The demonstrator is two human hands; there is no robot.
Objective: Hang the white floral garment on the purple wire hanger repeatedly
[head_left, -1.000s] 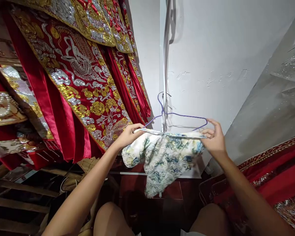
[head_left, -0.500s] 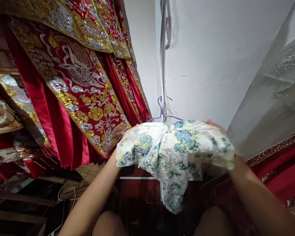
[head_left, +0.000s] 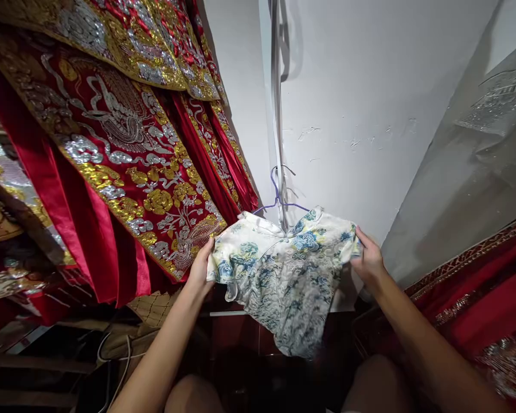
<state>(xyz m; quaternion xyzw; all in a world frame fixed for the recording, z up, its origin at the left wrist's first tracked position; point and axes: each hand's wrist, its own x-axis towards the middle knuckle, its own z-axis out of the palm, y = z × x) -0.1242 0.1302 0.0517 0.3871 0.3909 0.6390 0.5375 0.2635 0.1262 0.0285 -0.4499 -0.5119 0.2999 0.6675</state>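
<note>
Floral top (head_left: 286, 275) near sequined garment (head_left: 146, 155)

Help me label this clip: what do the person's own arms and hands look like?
The left hand and right hand wear no gloves. The left forearm and right forearm show no sleeves, and no watch or bracelet is visible. Rings can't be ruled out, as part of each hand is hidden.

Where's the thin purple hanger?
Head view, centre: the hanger protrudes from the neckline of the white-and-blue floral top, between left hand and right hand.
</note>
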